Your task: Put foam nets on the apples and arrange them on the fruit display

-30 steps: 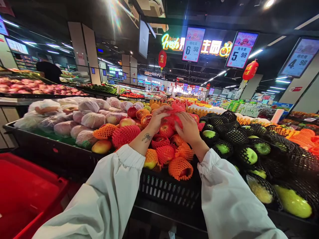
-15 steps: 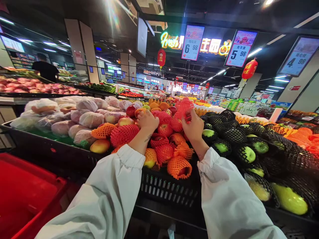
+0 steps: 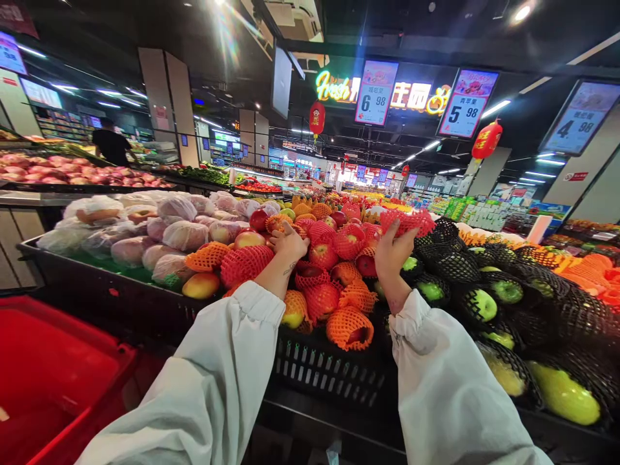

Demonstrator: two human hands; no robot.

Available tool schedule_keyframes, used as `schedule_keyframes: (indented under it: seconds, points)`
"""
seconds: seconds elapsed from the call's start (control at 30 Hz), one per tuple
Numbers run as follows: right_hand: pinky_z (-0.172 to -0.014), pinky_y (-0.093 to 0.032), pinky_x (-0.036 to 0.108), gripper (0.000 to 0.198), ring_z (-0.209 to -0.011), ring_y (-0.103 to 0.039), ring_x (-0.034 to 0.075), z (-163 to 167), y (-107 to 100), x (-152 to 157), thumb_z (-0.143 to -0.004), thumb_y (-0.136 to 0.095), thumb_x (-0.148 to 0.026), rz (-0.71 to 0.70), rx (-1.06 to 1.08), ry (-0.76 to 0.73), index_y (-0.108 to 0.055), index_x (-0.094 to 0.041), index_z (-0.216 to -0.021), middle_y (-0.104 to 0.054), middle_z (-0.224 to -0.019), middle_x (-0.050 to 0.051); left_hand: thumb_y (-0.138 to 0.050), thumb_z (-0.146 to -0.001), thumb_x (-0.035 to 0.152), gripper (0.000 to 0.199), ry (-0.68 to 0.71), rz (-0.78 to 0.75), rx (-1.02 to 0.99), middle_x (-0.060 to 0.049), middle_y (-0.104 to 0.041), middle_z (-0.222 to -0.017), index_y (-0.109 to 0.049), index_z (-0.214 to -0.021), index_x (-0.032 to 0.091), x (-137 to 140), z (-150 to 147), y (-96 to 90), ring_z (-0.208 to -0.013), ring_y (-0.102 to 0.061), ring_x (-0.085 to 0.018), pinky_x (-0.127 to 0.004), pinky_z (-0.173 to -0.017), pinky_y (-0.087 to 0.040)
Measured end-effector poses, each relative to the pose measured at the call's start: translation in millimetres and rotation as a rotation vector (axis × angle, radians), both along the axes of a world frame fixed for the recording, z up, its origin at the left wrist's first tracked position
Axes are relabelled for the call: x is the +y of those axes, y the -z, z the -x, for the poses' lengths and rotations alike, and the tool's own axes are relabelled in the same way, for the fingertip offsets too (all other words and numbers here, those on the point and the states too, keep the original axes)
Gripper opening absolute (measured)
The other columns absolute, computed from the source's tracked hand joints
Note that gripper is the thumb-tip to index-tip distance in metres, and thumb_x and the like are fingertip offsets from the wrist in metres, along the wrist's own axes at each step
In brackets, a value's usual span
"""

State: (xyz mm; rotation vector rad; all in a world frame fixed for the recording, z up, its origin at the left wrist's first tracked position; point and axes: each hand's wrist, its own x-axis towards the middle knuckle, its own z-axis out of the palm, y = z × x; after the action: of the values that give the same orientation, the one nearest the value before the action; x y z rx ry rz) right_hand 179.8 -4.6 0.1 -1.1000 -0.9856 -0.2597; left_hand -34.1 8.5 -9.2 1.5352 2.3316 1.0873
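Note:
My left hand (image 3: 289, 247) rests over the pile of apples, its fingers a little spread against an apple in an orange foam net (image 3: 279, 223). A red foam net sleeve (image 3: 415, 221) is pinched in my right hand (image 3: 393, 253), above the border between the red apples and the green ones. Whether fruit is inside that sleeve I cannot tell. Between my hands lie red apples, among them one in a red net (image 3: 349, 241) and a barer one (image 3: 323, 256). Closer to me sits an apple in an orange net (image 3: 349, 328).
Green apples in black nets (image 3: 483, 305) fill the right side. Plastic-wrapped fruit (image 3: 185, 234) lies in the black display tray (image 3: 130, 300) at left. A red basket (image 3: 104, 381) stands lower left. Price screens (image 3: 469, 103) hang overhead; a person (image 3: 112, 143) is at far left.
My right hand has moved right, carrying the red foam net sleeve away from the red apples. My left hand stays near the same spot, its fingers less curled. The view has shifted slightly.

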Motion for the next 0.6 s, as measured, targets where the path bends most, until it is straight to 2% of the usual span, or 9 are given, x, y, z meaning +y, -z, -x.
schedule_keyframes:
  seconds: [0.07,0.17,0.27,0.4,0.5,0.6]
  points:
    - [-0.093,-0.049,0.062,0.052,-0.111,-0.066,0.046,-2,2,6,-0.102,-0.031,-0.059,-0.002,0.006,0.007,-0.052,-0.013,-0.116,-0.067,-0.111,0.03,-0.072,-0.084,0.043,0.098,-0.018,-0.076,-0.049,-0.039,-0.041,-0.152,-0.026,-0.161,0.003,1,0,0.9,-0.138,-0.047,-0.054,-0.064,-0.113,-0.035]
    - [-0.086,-0.051,0.056,0.049,-0.099,-0.069,0.041,-2,5,10,-0.103,-0.029,-0.063,-0.031,-0.037,0.05,-0.053,-0.02,-0.104,-0.068,-0.097,0.022,-0.072,-0.084,0.041,0.096,-0.048,-0.236,-0.132,-0.038,-0.041,-0.151,-0.027,-0.16,0.004,0,-2,-1.2,-0.14,-0.045,-0.055,-0.066,-0.111,-0.038]
    - [-0.077,-0.051,0.049,0.049,-0.083,-0.067,0.035,-2,7,8,-0.104,-0.027,-0.066,-0.053,-0.087,0.101,-0.051,-0.024,-0.095,-0.064,-0.082,0.013,-0.069,-0.087,0.04,0.091,-0.039,-0.458,-0.16,-0.037,-0.041,-0.152,-0.026,-0.158,0.001,-4,-3,-5.7,-0.143,-0.041,-0.052,-0.066,-0.116,-0.033]
    - [-0.075,-0.048,0.045,0.042,-0.077,-0.062,0.032,-1,5,4,-0.103,-0.03,-0.063,0.007,-0.108,0.081,-0.045,-0.026,-0.088,-0.059,-0.077,0.008,-0.067,-0.089,0.034,0.083,0.003,-0.713,-0.174,-0.032,-0.039,-0.156,-0.026,-0.156,0.006,-6,-4,-9.3,-0.149,-0.037,-0.044,-0.059,-0.125,-0.026]
    - [-0.076,-0.047,0.044,0.036,-0.075,-0.059,0.03,0,3,0,-0.102,-0.037,-0.059,0.05,-0.092,0.029,-0.041,-0.028,-0.084,-0.055,-0.074,0.005,-0.071,-0.087,0.028,0.081,0.16,-0.847,-0.181,-0.026,-0.04,-0.157,-0.029,-0.154,0.013,-4,-5,-8.8,-0.151,-0.037,-0.037,-0.052,-0.127,-0.028]
    - [-0.075,-0.047,0.042,0.033,-0.072,-0.056,0.026,1,1,-2,-0.098,-0.046,-0.055,0.055,-0.095,-0.009,-0.036,-0.03,-0.078,-0.053,-0.072,0.003,-0.079,-0.08,0.025,0.083,0.417,-0.858,-0.139,-0.02,-0.044,-0.156,-0.034,-0.15,0.02,-1,-9,-6.2,-0.147,-0.043,-0.033,-0.049,-0.125,-0.033]
